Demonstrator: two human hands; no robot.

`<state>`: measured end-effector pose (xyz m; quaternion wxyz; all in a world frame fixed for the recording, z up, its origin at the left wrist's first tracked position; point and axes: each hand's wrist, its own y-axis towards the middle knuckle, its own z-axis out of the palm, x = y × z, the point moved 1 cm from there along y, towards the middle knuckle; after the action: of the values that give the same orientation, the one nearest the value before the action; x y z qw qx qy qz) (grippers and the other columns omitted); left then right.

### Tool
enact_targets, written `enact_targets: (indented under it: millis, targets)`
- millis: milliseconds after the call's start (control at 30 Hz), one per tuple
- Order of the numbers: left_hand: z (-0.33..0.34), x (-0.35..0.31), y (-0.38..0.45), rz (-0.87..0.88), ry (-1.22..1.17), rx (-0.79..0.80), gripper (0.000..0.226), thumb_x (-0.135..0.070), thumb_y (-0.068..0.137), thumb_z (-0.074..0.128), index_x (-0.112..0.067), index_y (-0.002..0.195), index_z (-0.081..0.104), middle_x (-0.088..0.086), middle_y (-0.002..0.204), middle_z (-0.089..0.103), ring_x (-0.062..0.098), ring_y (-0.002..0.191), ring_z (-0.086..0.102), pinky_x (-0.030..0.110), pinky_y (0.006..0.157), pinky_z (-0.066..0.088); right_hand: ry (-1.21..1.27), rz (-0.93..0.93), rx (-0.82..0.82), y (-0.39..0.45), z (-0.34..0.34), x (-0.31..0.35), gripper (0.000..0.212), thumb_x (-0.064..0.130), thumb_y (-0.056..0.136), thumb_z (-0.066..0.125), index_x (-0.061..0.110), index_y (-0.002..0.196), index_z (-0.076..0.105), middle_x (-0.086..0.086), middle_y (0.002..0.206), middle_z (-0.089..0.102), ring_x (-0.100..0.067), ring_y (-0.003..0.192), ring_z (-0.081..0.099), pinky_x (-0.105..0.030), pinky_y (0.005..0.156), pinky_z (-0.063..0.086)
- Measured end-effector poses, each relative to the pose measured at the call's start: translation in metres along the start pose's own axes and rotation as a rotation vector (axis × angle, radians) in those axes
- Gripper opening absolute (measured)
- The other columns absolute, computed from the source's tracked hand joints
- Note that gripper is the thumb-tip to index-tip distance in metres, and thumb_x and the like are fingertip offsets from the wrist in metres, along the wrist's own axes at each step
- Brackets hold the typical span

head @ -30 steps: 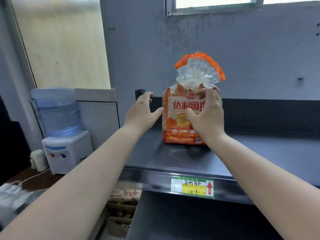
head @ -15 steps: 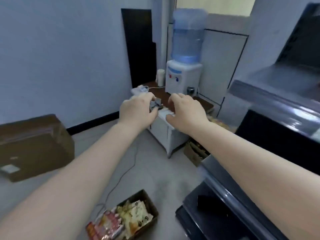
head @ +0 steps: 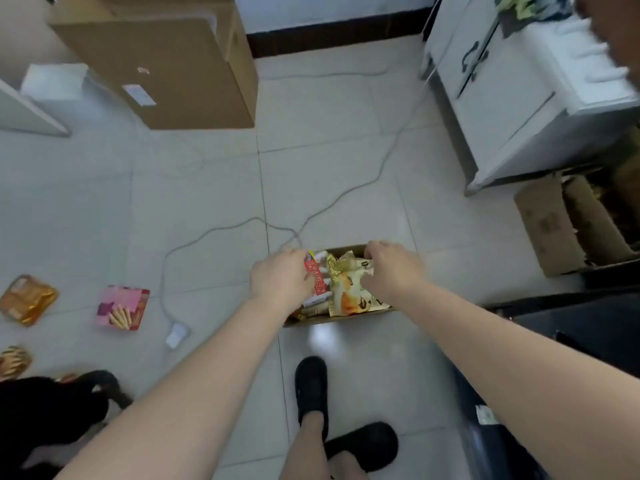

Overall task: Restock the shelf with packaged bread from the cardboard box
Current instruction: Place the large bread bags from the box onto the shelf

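Note:
A small open cardboard box [head: 347, 248] stands on the tiled floor just ahead of my feet, filled with packaged bread. A gold-and-orange bread packet [head: 346, 292] lies in its middle, with a red-and-white packet [head: 317, 277] to its left. My left hand [head: 280, 280] is curled over the box's left side, against the red-and-white packet. My right hand [head: 393, 268] reaches into the right side, fingers bent down onto the gold packet. Whether either hand grips a packet is hidden. The dark shelf unit's [head: 571, 327] edge shows at the lower right.
A large closed cardboard box [head: 166, 64] stands at the back left, a white cabinet [head: 502, 98] at the back right, another open carton [head: 550, 226] below it. A grey cable [head: 346, 192] crosses the floor. A pink biscuit box [head: 123, 308] and orange packet [head: 26, 299] lie left. My black shoes [head: 311, 386] are near.
My hands let go of the orange bread bag on the shelf. I turned left and looked down, and both hands have dropped into the small box on the floor.

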<state>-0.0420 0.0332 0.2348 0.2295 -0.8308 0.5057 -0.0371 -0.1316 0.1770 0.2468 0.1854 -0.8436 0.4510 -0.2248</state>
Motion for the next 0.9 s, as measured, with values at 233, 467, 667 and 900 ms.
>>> enact_targets:
  millis: [233, 467, 667, 900]
  targets:
    - [0.184, 0.083, 0.058, -0.231, -0.117, 0.117, 0.032, -0.033, 0.090, 0.048, -0.019, 0.119, 0.050, 0.005, 0.118, 0.058, 0.026, 0.105, 0.057, 0.036, 0.076, 0.048, 0.223, 0.096, 0.197, 0.108, 0.174, 0.011, 0.024, 0.027, 0.088, 0.055, 0.016, 0.109, 0.052, -0.004, 0.109, 0.060, -0.028, 0.104, 0.057, -0.031, 0.074, 0.041]
    - [0.296, 0.140, 0.124, -0.395, -0.241, 0.033, 0.054, -0.040, 0.087, 0.057, -0.016, 0.132, 0.038, 0.008, 0.132, 0.048, 0.028, 0.122, 0.045, 0.044, 0.091, 0.044, 1.142, 0.611, 0.345, 0.168, 0.341, 0.009, 0.049, 0.039, 0.085, 0.065, 0.012, 0.124, 0.052, 0.002, 0.092, 0.058, -0.026, 0.104, 0.060, -0.035, 0.090, 0.048]
    - [0.343, 0.151, 0.146, -0.636, -0.883, 0.019, 0.051, -0.031, 0.089, 0.060, -0.012, 0.131, 0.037, 0.006, 0.130, 0.056, 0.026, 0.116, 0.057, 0.033, 0.085, 0.045, 1.843, 0.745, 0.305, 0.203, 0.400, 0.037, 0.064, 0.042, 0.079, 0.069, 0.018, 0.133, 0.043, -0.011, 0.129, 0.058, -0.028, 0.113, 0.059, -0.038, 0.091, 0.049]
    - [0.335, 0.125, 0.116, -0.662, -0.942, -0.196, 0.026, -0.021, 0.088, 0.063, -0.017, 0.103, 0.042, -0.002, 0.100, 0.059, 0.022, 0.097, 0.063, 0.029, 0.074, 0.047, 1.969, 0.787, 0.094, 0.200, 0.399, 0.052, 0.073, 0.019, 0.070, 0.081, 0.023, 0.133, 0.045, -0.007, 0.119, 0.066, -0.027, 0.104, 0.066, -0.049, 0.088, 0.053]
